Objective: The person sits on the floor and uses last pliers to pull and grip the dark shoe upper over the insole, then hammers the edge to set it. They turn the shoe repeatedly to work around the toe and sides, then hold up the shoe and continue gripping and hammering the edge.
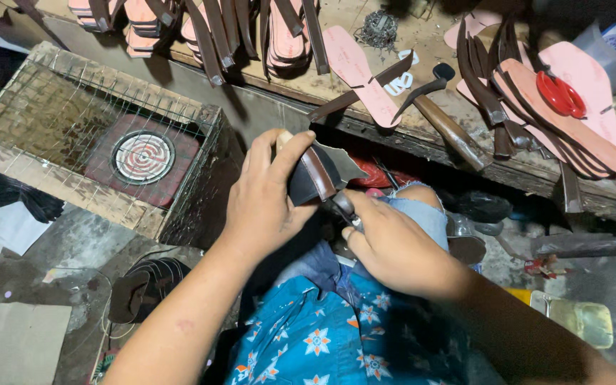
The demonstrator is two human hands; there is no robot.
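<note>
A: Left hand (265,207) had its fingers (286,153) wrapped shut around a dark sandal sole with a brown strap (316,175), held above the lap, just off the table (429,153) edge.

B: And the right hand (393,246)?

A: Closed on a small metal tool (344,207), tip against the strap end. Judged best: firm left grip, short controlled pulls, thumb clear of the tool. Hammer (440,117) lay near on the table, beside pink insoles (358,71).

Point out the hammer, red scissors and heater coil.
hammer (442,122), head view, on its wooden handle.
red scissors (561,95), head view, on the red handles.
heater coil (143,157), head view, on the spiral's centre.
</note>
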